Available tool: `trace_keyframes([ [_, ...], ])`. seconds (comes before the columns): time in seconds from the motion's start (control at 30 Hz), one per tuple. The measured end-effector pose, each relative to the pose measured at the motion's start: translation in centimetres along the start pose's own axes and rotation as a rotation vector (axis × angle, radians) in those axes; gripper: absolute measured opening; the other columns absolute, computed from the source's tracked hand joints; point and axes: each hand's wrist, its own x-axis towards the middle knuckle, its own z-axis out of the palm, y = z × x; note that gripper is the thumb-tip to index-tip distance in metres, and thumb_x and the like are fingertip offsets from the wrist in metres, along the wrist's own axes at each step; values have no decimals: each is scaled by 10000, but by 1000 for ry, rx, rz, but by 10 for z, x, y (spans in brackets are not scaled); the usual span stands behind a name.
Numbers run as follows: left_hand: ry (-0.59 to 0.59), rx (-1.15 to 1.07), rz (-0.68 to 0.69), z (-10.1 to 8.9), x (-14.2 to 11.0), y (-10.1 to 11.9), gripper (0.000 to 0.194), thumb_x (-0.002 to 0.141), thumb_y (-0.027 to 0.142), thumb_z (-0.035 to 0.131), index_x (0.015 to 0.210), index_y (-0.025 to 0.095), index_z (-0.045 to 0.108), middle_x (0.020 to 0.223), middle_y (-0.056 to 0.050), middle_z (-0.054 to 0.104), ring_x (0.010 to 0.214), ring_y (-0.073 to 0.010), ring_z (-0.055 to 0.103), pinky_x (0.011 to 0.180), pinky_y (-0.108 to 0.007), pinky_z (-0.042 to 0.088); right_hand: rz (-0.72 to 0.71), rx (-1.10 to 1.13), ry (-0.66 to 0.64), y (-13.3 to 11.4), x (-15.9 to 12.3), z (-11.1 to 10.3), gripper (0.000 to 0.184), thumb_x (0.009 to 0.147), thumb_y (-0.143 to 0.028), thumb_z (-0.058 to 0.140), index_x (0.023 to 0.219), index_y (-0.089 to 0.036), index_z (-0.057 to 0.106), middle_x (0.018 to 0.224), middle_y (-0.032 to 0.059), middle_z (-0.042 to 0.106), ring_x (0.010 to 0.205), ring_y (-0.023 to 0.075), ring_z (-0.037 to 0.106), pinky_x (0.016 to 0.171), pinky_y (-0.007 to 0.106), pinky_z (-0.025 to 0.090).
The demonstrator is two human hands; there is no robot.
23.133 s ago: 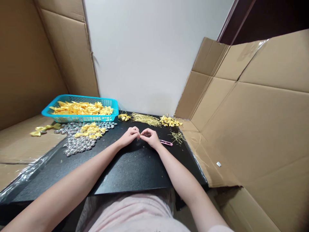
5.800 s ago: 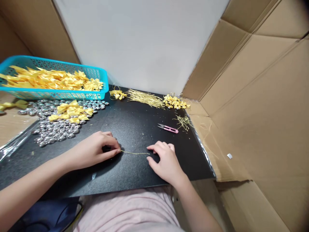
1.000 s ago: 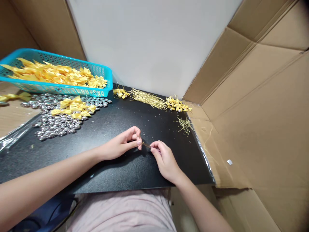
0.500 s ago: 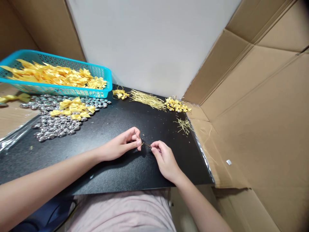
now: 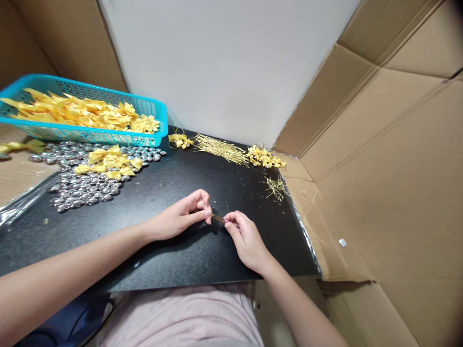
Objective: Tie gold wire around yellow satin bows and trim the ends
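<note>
Over the black tabletop point(image 5: 188, 265), my left hand point(image 5: 190, 212) is closed, with thumb and finger pinching a short piece of gold cord point(image 5: 212, 215). My right hand point(image 5: 248, 238) is closed around a small, narrow tool with a flat brownish blade point(image 5: 219, 219). The blade points left and its tip meets the cord at my left fingertips. Its handle is mostly hidden in my fingers, so the exact kind of tool is unclear.
A turquoise basket point(image 5: 126, 137) of yellow ribbon bows stands back left. Silver beads point(image 5: 83, 188) lie before it with several bows point(image 5: 112, 161) on top. Gold cord lengths point(image 5: 222, 149), bow clusters point(image 5: 265, 156) and cord scraps point(image 5: 277, 187) lie farther right. Cardboard point(image 5: 379, 168) walls the right side.
My right hand has shifted slightly left, bringing the blade up to the cord at my left fingertips. More of the blade's flat side shows. My left hand has hardly moved.
</note>
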Motion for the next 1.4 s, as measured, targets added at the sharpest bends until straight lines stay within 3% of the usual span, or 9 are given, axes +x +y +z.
trace_keyframes([
  [0.6,-15,6,-5,-1,0,-1,286,926,434,563,902,220,374,745,44,573,719,-125,485,721,-286,378,24,40,55,2,1,0,165,942,-294,457,902,-176,564,854,39,591,779,164,565,716,271,434],
  [0.93,19,-13,12,-2,2,-1,278,926,410,577,890,221,377,727,50,574,698,-114,468,690,-274,358,-8,16,-8,4,0,-1,144,939,-289,461,943,-186,562,915,51,593,857,185,581,788,305,452],
  [1.4,23,-24,0,0,1,1,290,896,417,606,878,221,393,743,38,573,720,-133,520,707,-283,383,-1,-44,8,3,2,1,163,959,-293,441,921,-193,564,884,39,601,788,169,564,721,278,444],
])
